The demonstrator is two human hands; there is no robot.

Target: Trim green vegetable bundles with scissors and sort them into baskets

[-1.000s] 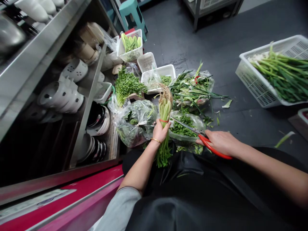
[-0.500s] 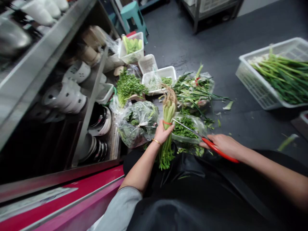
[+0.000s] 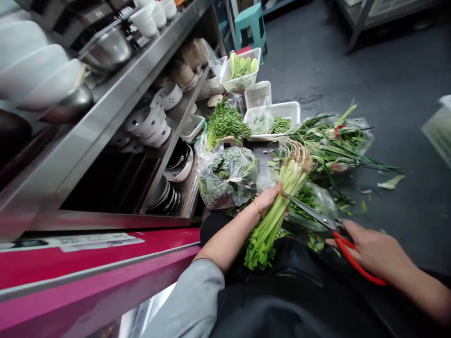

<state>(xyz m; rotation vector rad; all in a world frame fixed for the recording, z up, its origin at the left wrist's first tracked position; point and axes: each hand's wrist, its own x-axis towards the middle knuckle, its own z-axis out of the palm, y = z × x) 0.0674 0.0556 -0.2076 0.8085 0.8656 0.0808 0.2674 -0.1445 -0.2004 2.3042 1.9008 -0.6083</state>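
Gripping stringy-rooted greens [image 3: 273,213]: left hand [image 3: 269,197]; grasping red-handled metal scissors [image 3: 317,216]: right hand [image 3: 378,251]; scissors' contact with greens unclear

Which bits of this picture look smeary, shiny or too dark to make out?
Head view: white bowls at upper left and a pale container at the right edge look smeared, the bunch of greens and scissors fairly clear; head view again: pale sheen along the steel counter edge, deep darkness inside the cabinet.
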